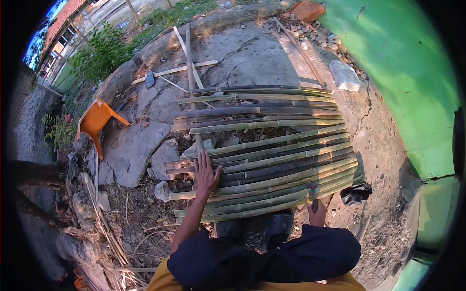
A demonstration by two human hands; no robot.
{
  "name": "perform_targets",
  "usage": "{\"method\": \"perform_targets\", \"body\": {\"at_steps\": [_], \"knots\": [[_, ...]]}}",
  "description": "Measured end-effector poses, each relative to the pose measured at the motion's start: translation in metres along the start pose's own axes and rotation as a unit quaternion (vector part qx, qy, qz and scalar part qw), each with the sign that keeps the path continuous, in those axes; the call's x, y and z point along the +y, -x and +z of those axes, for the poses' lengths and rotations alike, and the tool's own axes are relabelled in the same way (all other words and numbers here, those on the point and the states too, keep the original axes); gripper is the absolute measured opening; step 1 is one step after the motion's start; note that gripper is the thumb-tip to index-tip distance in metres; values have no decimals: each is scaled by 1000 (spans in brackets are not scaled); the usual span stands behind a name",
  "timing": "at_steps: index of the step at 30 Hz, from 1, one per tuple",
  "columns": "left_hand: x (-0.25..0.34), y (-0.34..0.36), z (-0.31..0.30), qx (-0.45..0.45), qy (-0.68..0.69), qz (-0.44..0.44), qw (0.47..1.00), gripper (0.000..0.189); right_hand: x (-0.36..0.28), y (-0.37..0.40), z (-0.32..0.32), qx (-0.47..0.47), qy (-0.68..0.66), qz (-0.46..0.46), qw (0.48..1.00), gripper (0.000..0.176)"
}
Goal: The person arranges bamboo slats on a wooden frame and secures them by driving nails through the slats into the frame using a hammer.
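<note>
Dark-trousered knees (318,252) come nearest. Beyond them, the left hand's (207,175) fingers lie flat and spread, gripping nothing; the right hand's (318,214) wrap a hammer-like tool (314,199). Firm, even palm pressure would probably steady things best, with the tool well clear. Bamboo slats (281,158) lie under the left fingers, stretching rightward and away across a long pole (190,72).

This was a rough outdoor yard, lit by daylight. A green wall (388,72) rose along the right, cracked concrete (250,60) spread across the far middle, and loose rubble (320,38) lay by the wall's far end. Leafy plants (103,54) grew at the far left, a reddish roof (64,20) showed beyond them, and an orange chair (93,119) sat at the left.
</note>
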State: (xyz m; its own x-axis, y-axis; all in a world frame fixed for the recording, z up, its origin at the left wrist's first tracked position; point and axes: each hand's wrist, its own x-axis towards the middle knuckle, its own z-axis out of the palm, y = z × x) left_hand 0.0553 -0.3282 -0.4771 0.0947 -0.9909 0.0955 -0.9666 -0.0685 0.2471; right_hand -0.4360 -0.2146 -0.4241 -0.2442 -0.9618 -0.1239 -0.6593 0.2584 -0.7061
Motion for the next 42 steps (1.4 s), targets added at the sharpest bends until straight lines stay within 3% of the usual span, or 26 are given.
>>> {"method": "perform_targets", "body": {"at_steps": [4, 5, 6, 8, 10, 12, 16, 18, 19, 22, 24, 26, 30, 32, 33, 34, 36, 38, 40, 42], "knots": [[2, -5, -7, -24, 5, -16, 1000, 86, 11, -10, -4, -28, 13, 9, 999, 21], [1, -12, -15, -12, -10, -12, 1000, 73, 14, -11, -5, -32, 25, 8, 999, 21], [-9, -28, -19, -9, -13, -18, 1000, 73, 17, -9, -5, -37, 23, 2, 999, 21], [-45, -66, -28, -30, 152, -18, 988, 59, 8, -8, -11, -20, 0, 34, 999, 20], [-81, -109, -18, 107, 161, 12, 981, 52, -7, -6, -20, -30, 7, 53, 998, 19], [-98, -142, -27, 67, 200, -112, 971, 52, -20, -4, -22, -7, -17, 68, 998, 20], [-143, -167, 3, 23, 165, -139, 976, 44, 17, -4, -29, -42, 82, 54, 994, 20], [-125, -167, -2, 100, 272, -189, 938, 34, 22, -1, -30, -40, 86, 46, 994, 19], [-117, -163, -3, 140, 269, -168, 938, 31, 25, 0, -28, -29, 75, 34, 996, 19], [-120, -158, 11, 146, 356, -190, 903, 25, 27, 2, -24, -30, 59, 40, 997, 18], [-116, -153, 1, 139, 329, -222, 907, 24, 22, 1, -22, -42, 55, 55, 996, 18], [-117, -148, -5, 69, 369, -272, 886, 26, 14, 1, -17, -27, 49, 45, 997, 21], [-127, -108, -20, 1, 359, -228, 905, 28, 6, 2, -12, -19, 62, 39, 997, 19], [-122, -99, -20, 19, 403, -217, 889, 22, 10, 4, -10, -28, 77, 15, 997, 19], [-112, -97, -25, 99, 259, -134, 951, 18, 6, 5, -10, -26, 81, 14, 996, 19], [-105, -97, -31, 176, 105, -46, 978, 16, 2, 6, -9, -22, 100, -1, 995, 19], [-107, -100, -19, 178, 139, -37, 973, 14, 0, 9, -10, -14, 119, -16, 993, 20], [-110, -104, -14, 182, 174, -24, 967, 14, 2, 9, -11, -36, 118, 32, 992, 22], [-116, -100, -22, 69, 191, -33, 979, 15, 4, 12, -12, -26, 122, 25, 992, 22], [-119, -92, -19, 66, 225, -34, 972, 16, 4, 18, -10, 12, 138, -17, 990, 21]]}}
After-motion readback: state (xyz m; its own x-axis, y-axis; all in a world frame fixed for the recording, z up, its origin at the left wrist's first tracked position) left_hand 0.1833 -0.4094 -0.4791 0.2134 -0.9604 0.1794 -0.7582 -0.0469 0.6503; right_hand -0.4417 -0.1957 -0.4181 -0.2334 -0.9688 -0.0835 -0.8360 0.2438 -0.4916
